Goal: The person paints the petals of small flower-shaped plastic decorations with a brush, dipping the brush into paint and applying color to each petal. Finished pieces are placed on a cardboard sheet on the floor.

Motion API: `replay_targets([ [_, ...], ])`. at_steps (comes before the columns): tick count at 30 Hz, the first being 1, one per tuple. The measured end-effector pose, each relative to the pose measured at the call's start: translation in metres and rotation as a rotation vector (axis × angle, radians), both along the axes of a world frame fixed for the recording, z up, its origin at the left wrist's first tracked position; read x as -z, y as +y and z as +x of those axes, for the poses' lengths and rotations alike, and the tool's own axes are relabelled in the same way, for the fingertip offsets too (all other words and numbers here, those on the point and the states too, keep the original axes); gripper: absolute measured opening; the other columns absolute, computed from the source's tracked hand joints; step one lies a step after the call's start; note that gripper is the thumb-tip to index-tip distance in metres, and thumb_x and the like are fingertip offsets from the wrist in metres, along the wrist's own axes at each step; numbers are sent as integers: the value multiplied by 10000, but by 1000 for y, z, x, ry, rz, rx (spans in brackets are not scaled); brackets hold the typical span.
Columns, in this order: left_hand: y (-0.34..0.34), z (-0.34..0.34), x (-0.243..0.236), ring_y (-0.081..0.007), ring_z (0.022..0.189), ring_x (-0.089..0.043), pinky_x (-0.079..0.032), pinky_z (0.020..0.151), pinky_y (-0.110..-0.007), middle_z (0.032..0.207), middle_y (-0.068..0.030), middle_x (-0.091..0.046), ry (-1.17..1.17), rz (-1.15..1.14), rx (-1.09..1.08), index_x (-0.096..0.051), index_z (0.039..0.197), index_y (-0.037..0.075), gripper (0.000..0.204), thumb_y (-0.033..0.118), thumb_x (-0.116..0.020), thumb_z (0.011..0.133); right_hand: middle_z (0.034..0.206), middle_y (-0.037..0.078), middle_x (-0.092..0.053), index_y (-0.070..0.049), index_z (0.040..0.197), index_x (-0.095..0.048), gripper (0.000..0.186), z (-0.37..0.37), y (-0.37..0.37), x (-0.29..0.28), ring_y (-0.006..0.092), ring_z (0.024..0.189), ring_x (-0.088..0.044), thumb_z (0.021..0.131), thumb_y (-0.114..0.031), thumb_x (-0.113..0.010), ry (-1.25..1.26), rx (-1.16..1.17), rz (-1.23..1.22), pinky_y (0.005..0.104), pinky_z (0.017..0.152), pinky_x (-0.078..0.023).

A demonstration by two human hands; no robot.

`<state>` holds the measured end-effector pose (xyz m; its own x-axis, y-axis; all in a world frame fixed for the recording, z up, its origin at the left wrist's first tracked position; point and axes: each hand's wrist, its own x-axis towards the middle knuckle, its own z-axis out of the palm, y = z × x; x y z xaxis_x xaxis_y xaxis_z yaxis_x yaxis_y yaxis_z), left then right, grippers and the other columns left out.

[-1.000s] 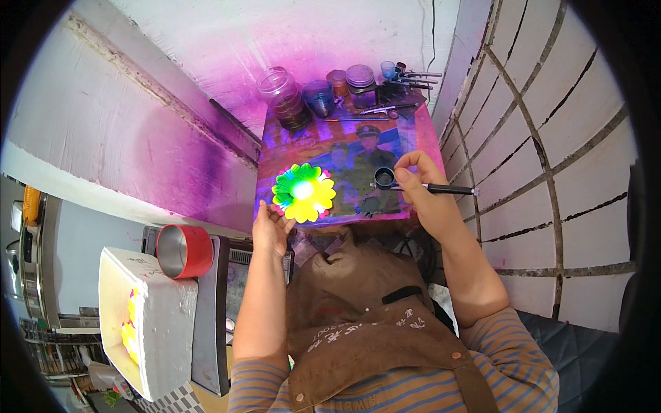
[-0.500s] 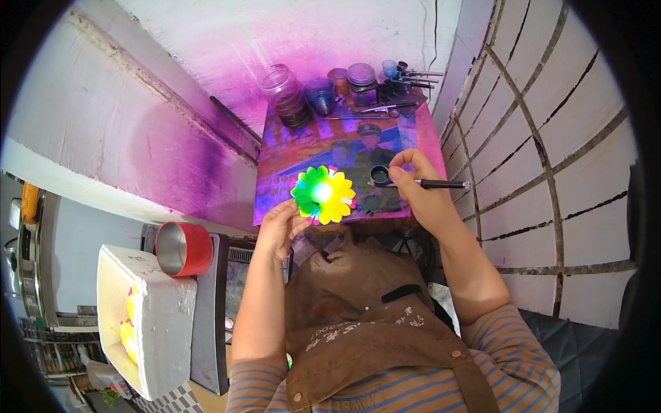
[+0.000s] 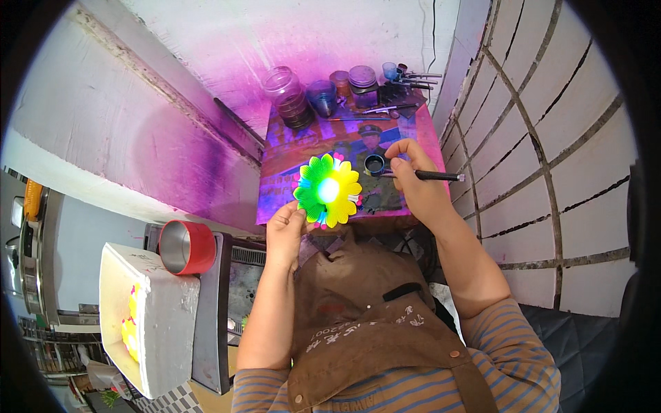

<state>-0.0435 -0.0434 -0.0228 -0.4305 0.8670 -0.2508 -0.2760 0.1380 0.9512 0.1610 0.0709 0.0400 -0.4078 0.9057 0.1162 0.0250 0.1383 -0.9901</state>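
My left hand [image 3: 284, 230] pinches the lower left edge of a petalled flower piece [image 3: 348, 184] and holds it up in front of the table. Its right petals are yellow, its left ones green, and the middle glares white. Small pink tips show behind its rim. To the right of it, my right hand [image 3: 417, 182] is closed around an airbrush [image 3: 439, 176] with a black handle. A small round cup [image 3: 374, 164] with dark contents sits on the airbrush, near the flower but apart from it.
Paint-stained table [image 3: 275, 199] beneath, with a lidless jar [image 3: 286, 96], a blue cup [image 3: 321, 98], a purple-lidded jar [image 3: 363, 77] and several more airbrushes [image 3: 416, 79] at its back. Tiled wall [image 3: 537, 172] stands close on the right. At left are a red pot [image 3: 187, 248] and foam box [image 3: 165, 330] holding yellow pieces.
The flower piece has tipped to face up more fully and shifted slightly right with my left hand. My right hand and the airbrush have moved a little left and away from me.
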Motion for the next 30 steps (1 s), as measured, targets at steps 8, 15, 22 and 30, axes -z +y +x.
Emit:
replay_targets([
  [8, -5, 0, -4, -112, 762, -579, -475, 694, -249, 868, -46, -604, 39, 16, -47, -550, 1008, 14, 191, 88, -463, 854, 625, 2, -405, -56, 916, -465, 142, 6, -4, -7, 69, 568, -380, 812, -152, -449, -23, 7, -17, 242, 524, -326],
  [15, -6, -2, -3, -98, 742, -562, -469, 666, -231, 889, -49, -598, 3, 45, -52, -533, 1045, -6, 219, 63, -447, 856, 576, -25, -377, -66, 909, -467, 130, 10, -7, -6, 55, 542, -350, 815, -154, -451, 2, 18, -14, 235, 492, -292],
  [22, -7, -5, -3, -128, 759, -597, -476, 682, -248, 906, -61, -615, 19, 69, -72, -535, 1049, 20, 223, 89, -455, 853, 567, -22, -378, -60, 903, -471, 124, 13, -6, -3, 49, 518, -338, 820, -149, -444, 33, 19, 3, 233, 473, -276],
  [30, -8, -7, 0, -121, 754, -594, -467, 674, -242, 909, -55, -614, 22, 76, -80, -540, 1036, 25, 213, 90, -460, 850, 536, -36, -353, -62, 903, -467, 113, 15, -9, -1, 43, 514, -332, 820, -135, -448, 46, 7, -26, 234, 468, -268],
])
